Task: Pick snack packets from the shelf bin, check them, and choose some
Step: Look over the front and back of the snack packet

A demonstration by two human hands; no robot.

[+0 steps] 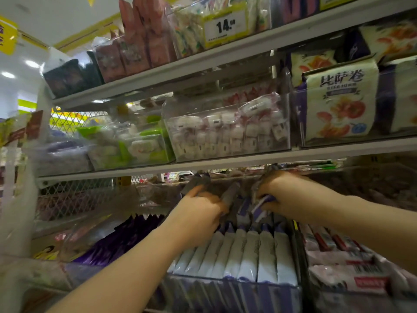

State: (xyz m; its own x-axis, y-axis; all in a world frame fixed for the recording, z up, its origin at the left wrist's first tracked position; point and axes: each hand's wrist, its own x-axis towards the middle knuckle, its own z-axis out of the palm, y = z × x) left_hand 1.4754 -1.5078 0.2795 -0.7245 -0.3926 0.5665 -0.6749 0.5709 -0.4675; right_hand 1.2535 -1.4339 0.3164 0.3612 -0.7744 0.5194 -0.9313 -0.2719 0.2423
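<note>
A clear bin [225,288] on a lower shelf is filled with a row of white-and-purple packets [248,251] stood on edge. Dark packets [200,184] are gripped in the left hand [198,213], with thumb and fingers curled round them, above the rear of the row. A purple packet [262,205] is pinched in the curled fingers of the right hand [286,195], just over the same end of the bin; its print is blurred and cannot be read. The two hands are held near each other but apart. Dark purple packs [126,236] are stacked to the left of the bin, and pink-and-white packs [343,267] lie to its right. On the shelf above [225,164], a clear box of small white sweets [225,132] is set, with cream bags [340,105] to its right. A price tag [225,24] reading 14.99 is fixed higher up.
</note>
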